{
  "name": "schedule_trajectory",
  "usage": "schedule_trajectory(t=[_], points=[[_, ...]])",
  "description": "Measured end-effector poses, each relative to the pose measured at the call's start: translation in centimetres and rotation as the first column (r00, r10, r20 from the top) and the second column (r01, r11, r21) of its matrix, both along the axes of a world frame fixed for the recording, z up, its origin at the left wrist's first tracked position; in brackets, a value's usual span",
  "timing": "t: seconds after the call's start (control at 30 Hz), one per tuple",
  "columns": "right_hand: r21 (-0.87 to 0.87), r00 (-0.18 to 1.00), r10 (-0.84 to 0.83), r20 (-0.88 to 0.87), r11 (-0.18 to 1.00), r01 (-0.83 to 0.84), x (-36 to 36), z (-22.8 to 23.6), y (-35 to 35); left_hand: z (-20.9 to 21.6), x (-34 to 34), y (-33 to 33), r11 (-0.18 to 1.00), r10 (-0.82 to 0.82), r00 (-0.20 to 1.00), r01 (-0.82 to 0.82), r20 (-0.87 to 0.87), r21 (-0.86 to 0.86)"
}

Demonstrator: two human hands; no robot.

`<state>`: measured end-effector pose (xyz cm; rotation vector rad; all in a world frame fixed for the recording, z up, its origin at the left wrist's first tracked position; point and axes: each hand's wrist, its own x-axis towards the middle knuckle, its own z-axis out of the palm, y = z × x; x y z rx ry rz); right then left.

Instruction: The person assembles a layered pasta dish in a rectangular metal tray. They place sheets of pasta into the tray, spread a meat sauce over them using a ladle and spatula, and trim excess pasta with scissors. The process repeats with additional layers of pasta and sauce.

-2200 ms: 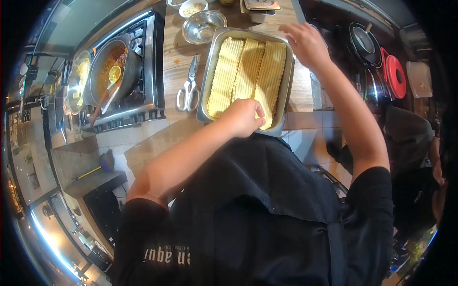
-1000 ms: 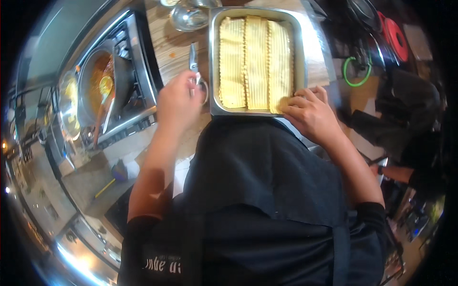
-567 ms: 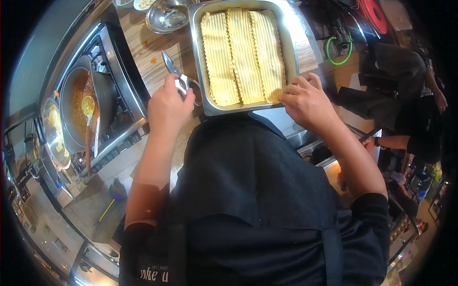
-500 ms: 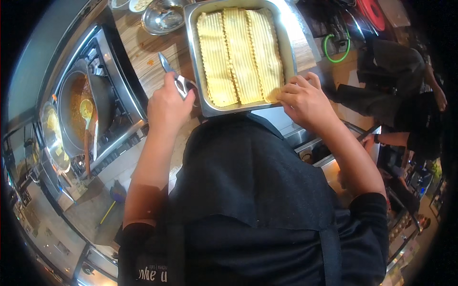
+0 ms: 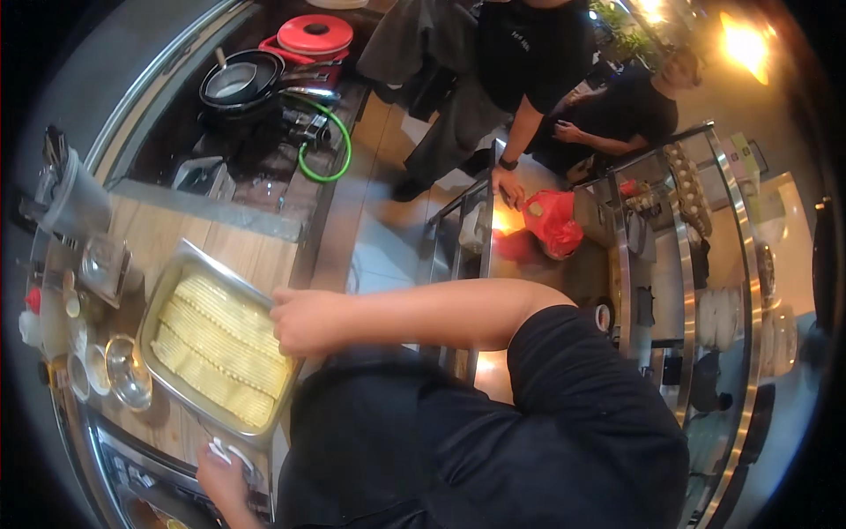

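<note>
Well, a wooden counter (image 5: pixel 260 254) bears the pan (image 5: pixel 211 269) near floor tiles (image 5: pixel 381 240).

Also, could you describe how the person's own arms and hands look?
The right sleeve is short and black; the bare forearm wears no watch. The right fingers and left fingers wear no gloves. The left sleeve is not visible.

A warm light (image 5: pixel 745 46) glares upper right, edges bowed.
</note>
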<state>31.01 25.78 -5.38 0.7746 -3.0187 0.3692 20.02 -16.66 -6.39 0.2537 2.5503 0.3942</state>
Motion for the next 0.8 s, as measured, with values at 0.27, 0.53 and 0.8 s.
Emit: schedule_trajectory(t=[0.27, 0.53, 0.8], points=[[0.097, 1.000, 0.018, -0.011, 0.995, -0.017, -1.6, -1.7, -0.4, -3.4, -0.9, -12.5, 0.844, 0.090, 0.935, -0.255, 0.344, 0.472], [-0.137, 0.995, -0.041, 0.092, 0.989, 0.053, -3.9, 2.2, 0.5, 10.0, -1.5, 4.0, 0.865, -0.401, 0.916, 0.373, 0.015, 0.336], [-0.138, 0.993, 0.005, 0.114, 0.990, 0.011, -6.3, 3.0, 1.0, 10.0, -0.5, 13.4, 0.752, -0.655, 0.755, 0.653, -0.001, -0.089]])
